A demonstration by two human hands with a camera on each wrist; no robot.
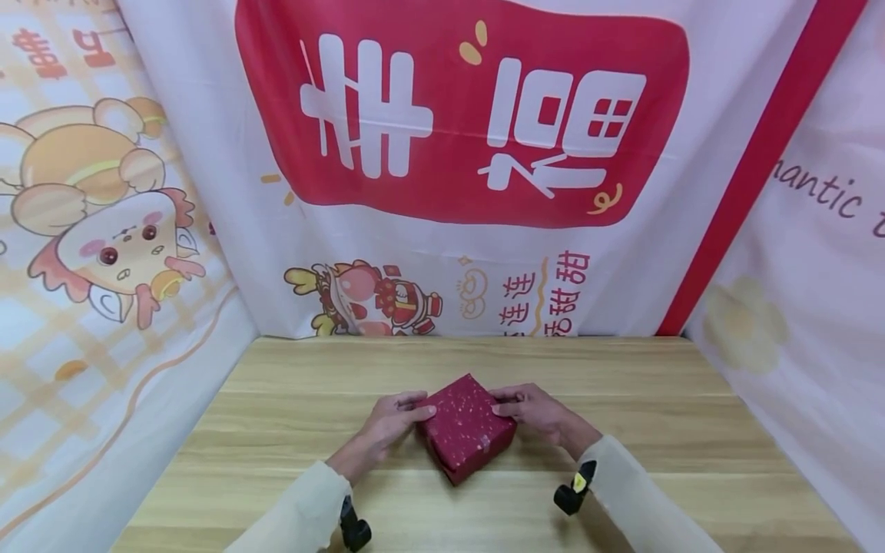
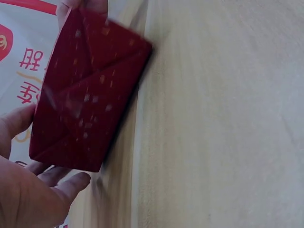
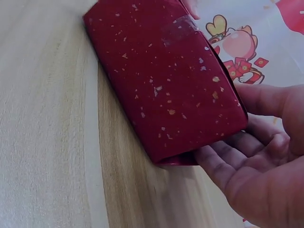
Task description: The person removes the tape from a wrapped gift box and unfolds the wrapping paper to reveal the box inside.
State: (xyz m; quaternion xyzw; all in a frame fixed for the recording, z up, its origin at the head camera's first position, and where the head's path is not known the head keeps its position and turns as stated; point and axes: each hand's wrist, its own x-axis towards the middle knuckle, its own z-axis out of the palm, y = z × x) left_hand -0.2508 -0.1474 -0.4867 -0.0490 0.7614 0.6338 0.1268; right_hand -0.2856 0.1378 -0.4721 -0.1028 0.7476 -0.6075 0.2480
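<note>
A box wrapped in dark red paper with gold and pale flecks (image 1: 466, 426) is held between both hands, one corner pointing toward the person. My left hand (image 1: 387, 421) grips its left corner, thumb on the top edge and the other fingers at the side and beneath. On the opposite corner, my right hand (image 1: 538, 408) holds it the same way. Folded paper flaps cross the end face of the box (image 2: 90, 99) in the left wrist view. A strip of clear tape (image 3: 180, 31) shows on the side seen by the right wrist camera.
The wooden tabletop (image 1: 276, 445) spreads around the box. Behind it hangs a white cloth with a red printed panel (image 1: 456, 115), and printed cloths also flank the left (image 1: 90, 230) and right (image 1: 816, 253). Each wrist wears a black camera strap.
</note>
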